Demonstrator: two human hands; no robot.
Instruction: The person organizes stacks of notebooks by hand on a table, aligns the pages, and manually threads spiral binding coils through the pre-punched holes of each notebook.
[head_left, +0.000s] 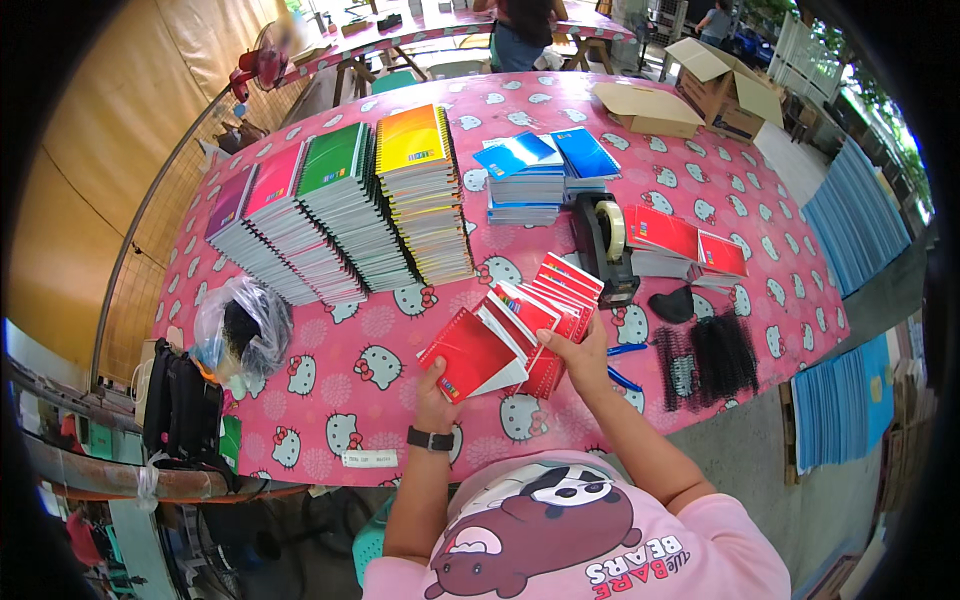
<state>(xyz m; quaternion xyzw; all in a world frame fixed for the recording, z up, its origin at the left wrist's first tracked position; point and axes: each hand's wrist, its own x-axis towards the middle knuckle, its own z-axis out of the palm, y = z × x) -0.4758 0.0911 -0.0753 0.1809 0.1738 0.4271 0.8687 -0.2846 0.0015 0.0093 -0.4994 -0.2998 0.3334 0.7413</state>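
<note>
A fanned bunch of red notebooks (462,352) is spread between my two hands above the near part of the table. White page edges show between the covers, and small holes run along some edges. My left hand (436,402), with a dark watch on its wrist, is closed on the lower left corner of the bunch. On the right side my right hand (580,352) grips it, thumb on top and the other fingers hidden underneath. Just beyond it stands a black tape dispenser (608,250). Blue-handled pliers (624,372) lie beside my right forearm.
Tall stacks of spiral notebooks (412,140) stand at the back left. Blue notebooks (522,190) and more red notebooks (665,235) are piled beyond my hands. Black binding coils (722,360) lie at right; a plastic bag (268,325) sits at left. Cardboard boxes (650,110) are at the far right.
</note>
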